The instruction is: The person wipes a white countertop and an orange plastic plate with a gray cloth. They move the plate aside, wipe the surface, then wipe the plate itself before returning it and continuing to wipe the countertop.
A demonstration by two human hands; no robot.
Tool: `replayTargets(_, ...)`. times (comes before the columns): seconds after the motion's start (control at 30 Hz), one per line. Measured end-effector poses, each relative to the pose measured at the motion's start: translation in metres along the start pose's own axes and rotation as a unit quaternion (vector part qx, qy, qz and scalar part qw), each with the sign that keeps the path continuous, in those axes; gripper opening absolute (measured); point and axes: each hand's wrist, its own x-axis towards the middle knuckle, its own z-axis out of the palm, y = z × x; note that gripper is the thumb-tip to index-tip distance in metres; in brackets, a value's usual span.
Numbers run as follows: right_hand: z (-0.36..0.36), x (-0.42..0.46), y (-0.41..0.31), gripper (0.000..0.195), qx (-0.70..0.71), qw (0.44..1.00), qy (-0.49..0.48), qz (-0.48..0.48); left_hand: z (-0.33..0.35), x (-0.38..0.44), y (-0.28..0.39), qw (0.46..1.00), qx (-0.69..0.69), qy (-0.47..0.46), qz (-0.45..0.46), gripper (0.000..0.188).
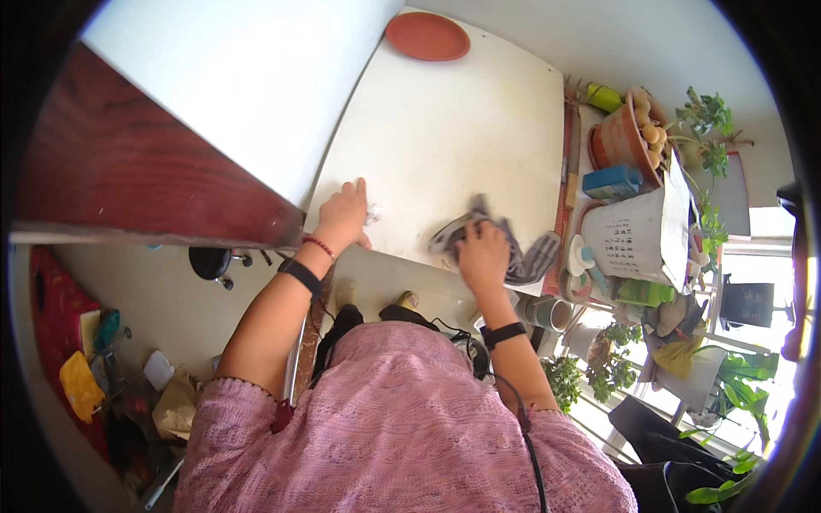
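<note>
My right hand (482, 256) presses on a dark grey striped cloth (526, 263), which lies bunched near the front right edge of a white board surface (474, 128). Part of the cloth is blurred. My left hand (343, 215) rests at the front left edge of the same surface, its index finger stretched forward. Beside its fingers is a small whitish, crumpled-looking thing (373, 213); whether the hand holds it is not clear. A round terracotta-coloured saucer (428, 36) lies at the far end. Faint brownish marks show on the surface near the cloth.
A dark red wooden panel (154, 167) stands at the left. Along the right are a clay pot (619, 138), a blue bottle (611, 182), a white pot (625, 240) bearing writing, a green bottle (643, 292) and several plants. A black stool (210, 261) stands lower left.
</note>
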Motion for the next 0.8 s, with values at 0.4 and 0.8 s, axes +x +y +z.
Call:
replayTargets(0.4,0.024,0.052,0.015,0.036,-0.003,0.999,0.033,0.026,0.003,0.004,0.001,0.999,0.039,0.015,0.011,0.128)
replayTargets(0.8,0.014,0.025,0.028,0.030,0.032,0.999,-0.021,-0.006,-0.001,0.002,0.006,0.999,0.030,-0.009,-0.009,0.132)
